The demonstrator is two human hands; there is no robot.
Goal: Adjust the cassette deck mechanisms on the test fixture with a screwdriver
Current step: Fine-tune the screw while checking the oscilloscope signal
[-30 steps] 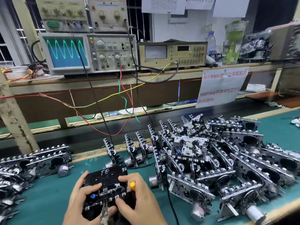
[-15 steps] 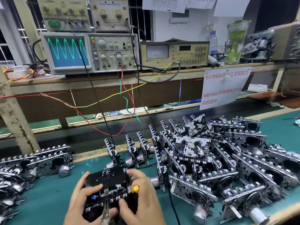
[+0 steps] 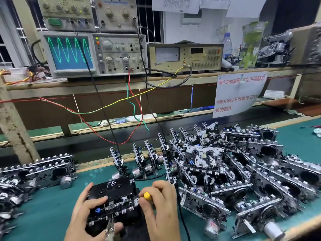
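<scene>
- Left hand (image 3: pixel 83 213) grips black cassette deck (image 3: pixel 112 197), marked "FE", low centre.
- Right hand (image 3: pixel 161 206) grips yellow-handled screwdriver (image 3: pixel 147 196) beside it.

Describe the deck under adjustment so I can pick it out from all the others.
On the green bench, look at the near edge, left of the big pile of bare metal decks. The deck sits between both hands, left hand and right hand. Only it carries a black cassette marked "FE".
</scene>
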